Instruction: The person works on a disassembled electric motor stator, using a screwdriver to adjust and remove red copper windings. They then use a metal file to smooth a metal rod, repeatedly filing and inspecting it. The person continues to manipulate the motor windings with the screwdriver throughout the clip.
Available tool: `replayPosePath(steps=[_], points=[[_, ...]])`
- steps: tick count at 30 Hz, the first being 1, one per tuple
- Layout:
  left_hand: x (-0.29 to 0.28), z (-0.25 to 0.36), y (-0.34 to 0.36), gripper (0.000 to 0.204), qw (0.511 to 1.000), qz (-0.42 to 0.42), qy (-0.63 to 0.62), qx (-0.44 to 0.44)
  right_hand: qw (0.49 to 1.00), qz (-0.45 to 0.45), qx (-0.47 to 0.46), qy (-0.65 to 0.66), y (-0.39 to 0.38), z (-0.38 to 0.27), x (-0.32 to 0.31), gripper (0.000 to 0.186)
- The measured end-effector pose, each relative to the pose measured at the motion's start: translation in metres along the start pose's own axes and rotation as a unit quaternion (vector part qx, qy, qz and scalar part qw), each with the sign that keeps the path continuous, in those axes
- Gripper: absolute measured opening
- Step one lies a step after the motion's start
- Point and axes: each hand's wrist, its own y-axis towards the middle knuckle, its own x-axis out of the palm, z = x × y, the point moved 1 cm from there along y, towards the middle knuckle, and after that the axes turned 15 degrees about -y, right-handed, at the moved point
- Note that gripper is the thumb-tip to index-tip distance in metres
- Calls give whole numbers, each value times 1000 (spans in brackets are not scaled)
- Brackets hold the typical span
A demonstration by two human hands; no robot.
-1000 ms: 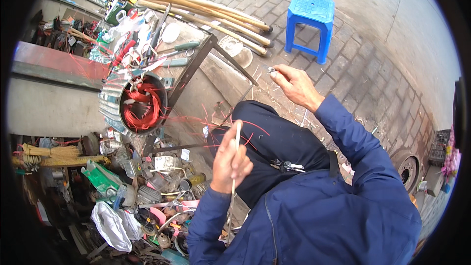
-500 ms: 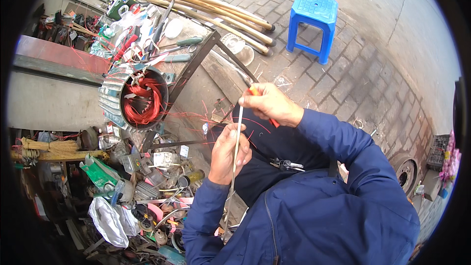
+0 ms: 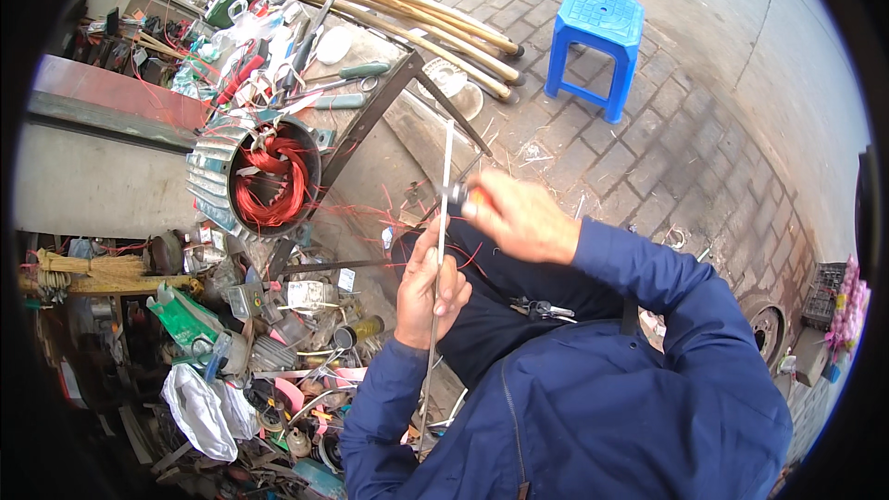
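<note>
My left hand (image 3: 431, 285) is closed round a long, thin, pale tube or strip (image 3: 448, 156), pinching it between thumb and fingers. The strip's upper end sticks up above the hand, and its lower part runs down along my left sleeve. In my right hand (image 3: 530, 219) is a pair of pliers with orange-red handles (image 3: 477, 196), partly hidden by the fingers. The dark jaws (image 3: 456, 193) are at the strip, just above my left hand; blur hides whether they grip it. Left of my hands lies a finned motor housing (image 3: 213, 176) with red wire coils (image 3: 294, 187) inside.
A metal frame (image 3: 375, 113) stands beyond my knees, near tools including a green-handled screwdriver (image 3: 364, 69). Wooden poles (image 3: 407, 14) lie at the back, and a blue plastic stool (image 3: 597, 28) stands on the paving. Mixed scrap and jars (image 3: 310, 294) fill the lower left.
My right hand has let go of the strip's upper part and turned, bringing the plier jaws to the strip. The strip's upper end now shows above the hands. My left hand keeps its hold.
</note>
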Motion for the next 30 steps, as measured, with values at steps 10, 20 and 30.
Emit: replayPosePath(steps=[10, 20, 30], points=[[8, -1, 7, 46, 999, -1, -36, -8, 991, 36, -115, -60, -19, -3, 19, 31], [12, -17, -19, 49, 995, -72, 19, -68, 989, 95, 108, 5, 29, 34, -23, 32], [5, -8, -1, 48, 998, -30, -45, -23, 990, 47, -129, -26, -19, 9, 15, 31]])
